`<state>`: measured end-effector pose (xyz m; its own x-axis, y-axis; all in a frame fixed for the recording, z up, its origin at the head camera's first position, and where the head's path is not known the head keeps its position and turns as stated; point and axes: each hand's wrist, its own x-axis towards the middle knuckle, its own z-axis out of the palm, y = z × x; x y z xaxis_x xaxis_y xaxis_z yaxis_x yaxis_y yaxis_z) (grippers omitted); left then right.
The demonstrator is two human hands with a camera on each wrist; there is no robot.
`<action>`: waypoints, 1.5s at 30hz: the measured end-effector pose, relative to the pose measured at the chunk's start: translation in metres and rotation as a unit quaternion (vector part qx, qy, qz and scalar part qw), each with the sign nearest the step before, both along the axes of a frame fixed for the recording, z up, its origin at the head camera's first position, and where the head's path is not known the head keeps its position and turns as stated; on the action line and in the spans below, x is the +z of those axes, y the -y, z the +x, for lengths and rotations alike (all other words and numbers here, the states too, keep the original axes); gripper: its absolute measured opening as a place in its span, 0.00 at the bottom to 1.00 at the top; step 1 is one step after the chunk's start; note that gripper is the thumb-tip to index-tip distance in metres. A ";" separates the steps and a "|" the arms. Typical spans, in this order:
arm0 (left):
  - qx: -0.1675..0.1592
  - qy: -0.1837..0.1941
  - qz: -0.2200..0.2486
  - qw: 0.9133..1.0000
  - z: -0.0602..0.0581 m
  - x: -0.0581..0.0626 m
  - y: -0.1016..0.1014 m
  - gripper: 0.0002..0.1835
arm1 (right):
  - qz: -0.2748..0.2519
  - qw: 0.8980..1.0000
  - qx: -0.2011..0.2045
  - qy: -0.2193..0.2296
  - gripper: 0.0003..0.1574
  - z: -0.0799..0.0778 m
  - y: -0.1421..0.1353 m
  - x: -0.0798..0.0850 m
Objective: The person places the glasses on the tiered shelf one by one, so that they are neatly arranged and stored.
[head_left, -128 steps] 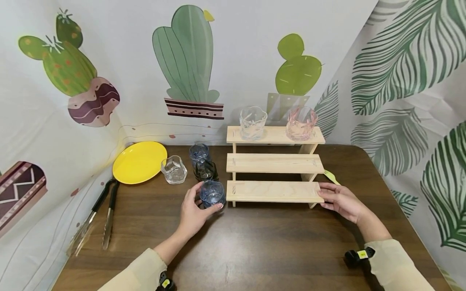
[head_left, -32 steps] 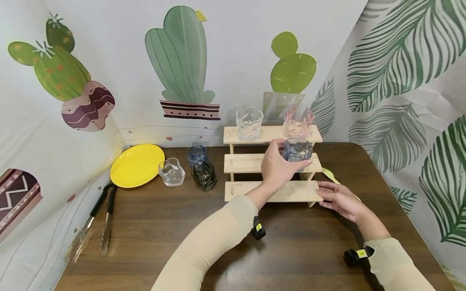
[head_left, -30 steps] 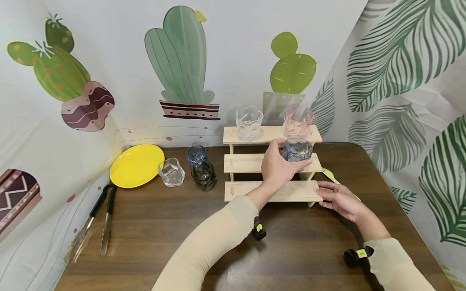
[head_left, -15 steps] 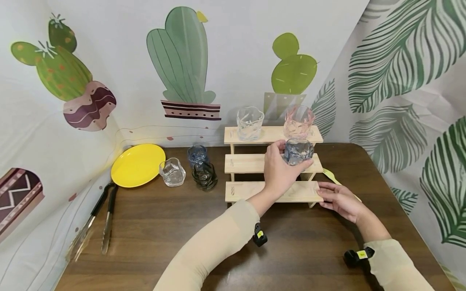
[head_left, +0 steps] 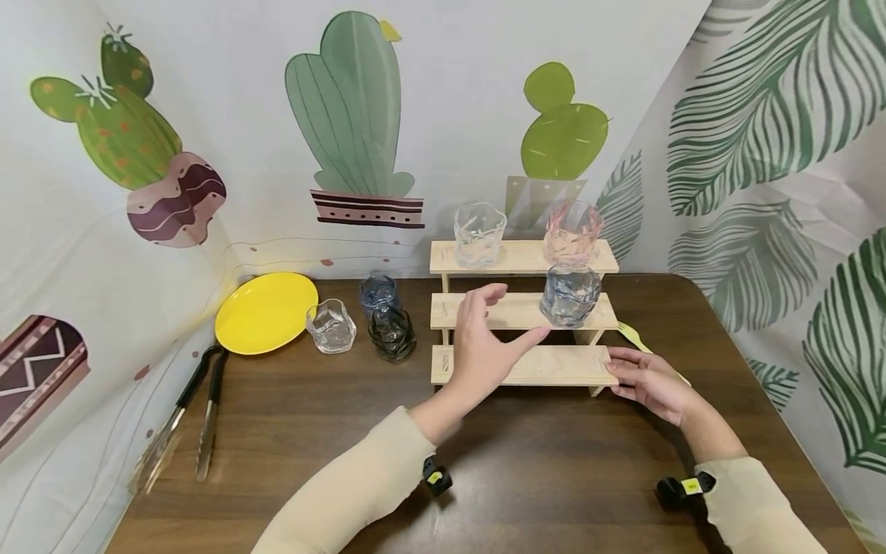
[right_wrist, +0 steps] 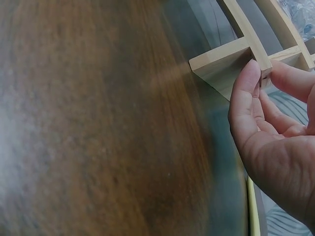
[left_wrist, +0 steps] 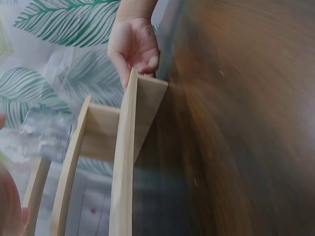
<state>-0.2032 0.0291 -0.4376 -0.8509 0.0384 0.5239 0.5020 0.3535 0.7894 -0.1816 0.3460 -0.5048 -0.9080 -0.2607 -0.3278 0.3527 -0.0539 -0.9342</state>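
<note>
Blue glass [head_left: 571,296] on the middle shelf [head_left: 524,309]: leave it cleanly

Our left hand [head_left: 481,358] has its fingers spread and its thumb held wide, gripping nothing, just beside the glass. We judge the step in hand to be parting from it cleanly. To do that well, we should draw the thumb straight clear before lifting, since the glass seems close to the shelf's front edge. Our right hand [head_left: 651,391] pinches the right end of the bottom shelf [head_left: 561,365]; a tug there could shake everything above.

The glass stands toward the right end, below the pink glass [head_left: 573,235]. It looks pale grayish blue, see-through and bumpy, with wavy facets; we cannot tell which end is its rim.
</note>
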 end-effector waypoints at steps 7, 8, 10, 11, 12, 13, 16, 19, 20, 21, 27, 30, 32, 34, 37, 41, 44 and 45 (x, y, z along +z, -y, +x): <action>0.038 -0.019 0.001 0.999 0.008 -0.009 0.054 0.40 | -0.008 1.000 -0.006 0.001 0.31 0.001 -0.001 -0.001; 0.045 -0.018 0.002 0.999 0.008 -0.011 0.063 0.40 | -0.009 1.000 -0.006 0.001 0.30 0.001 -0.001 -0.001; 0.061 -0.017 0.009 0.998 0.008 -0.018 0.081 0.40 | -0.012 1.000 -0.006 0.001 0.28 0.001 -0.001 -0.002; 0.073 -0.015 0.015 0.997 0.008 -0.021 0.089 0.40 | -0.013 1.000 -0.006 0.001 0.27 0.001 0.000 -0.002; 0.086 -0.013 0.022 0.996 0.007 -0.025 0.097 0.39 | -0.014 1.000 -0.006 0.001 0.26 0.001 0.000 -0.002; 0.102 -0.010 0.031 0.994 0.006 -0.029 0.105 0.39 | -0.015 1.000 -0.006 0.000 0.26 0.001 0.000 -0.001; 0.153 0.003 0.058 0.987 0.001 -0.041 0.128 0.39 | -0.022 1.000 -0.007 -0.001 0.22 0.002 0.000 -0.001; 0.208 -0.009 0.079 0.975 -0.004 -0.053 0.148 0.39 | -0.028 1.000 -0.006 -0.002 0.19 0.002 -0.001 -0.002; 0.225 -0.015 0.086 0.971 -0.005 -0.056 0.154 0.39 | -0.030 1.000 -0.005 -0.003 0.18 0.002 -0.001 -0.002; 0.244 -0.021 0.088 0.965 -0.007 -0.059 0.160 0.39 | -0.031 0.999 -0.004 -0.004 0.17 0.002 -0.001 -0.003; 0.339 -0.018 0.118 0.933 -0.016 -0.068 0.190 0.48 | -0.033 0.999 -0.001 -0.006 0.17 0.002 -0.001 -0.002; 0.364 -0.008 0.127 0.923 -0.020 -0.070 0.200 0.49 | -0.034 0.999 0.000 -0.009 0.16 0.002 -0.001 -0.002; 0.369 0.005 0.128 0.920 -0.023 -0.072 0.206 0.49 | -0.035 0.999 -0.001 -0.009 0.15 0.002 -0.001 -0.001; 0.370 0.020 0.122 0.921 -0.025 -0.074 0.210 0.50 | -0.035 0.999 -0.002 -0.008 0.15 0.002 -0.001 -0.002; 0.361 0.048 0.115 0.924 -0.027 -0.079 0.215 0.51 | -0.034 0.999 -0.003 -0.003 0.16 0.002 -0.002 -0.002; 0.339 0.085 0.111 0.930 -0.029 -0.084 0.220 0.52 | -0.028 1.000 -0.004 0.001 0.20 0.001 -0.001 -0.002; 0.329 0.104 0.101 0.933 -0.030 -0.088 0.223 0.52 | -0.023 1.000 -0.004 0.003 0.24 0.000 -0.001 -0.002; 0.328 0.108 0.097 0.933 -0.031 -0.089 0.224 0.52 | -0.021 1.000 -0.004 0.004 0.25 -0.001 -0.001 -0.002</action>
<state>-0.2343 -0.1946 -0.5264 -0.7446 -0.6060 0.2798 0.0483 0.3692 0.9281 -0.1822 0.3465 -0.5067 -0.9078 -0.2670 -0.3235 0.3593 -0.0970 -0.9282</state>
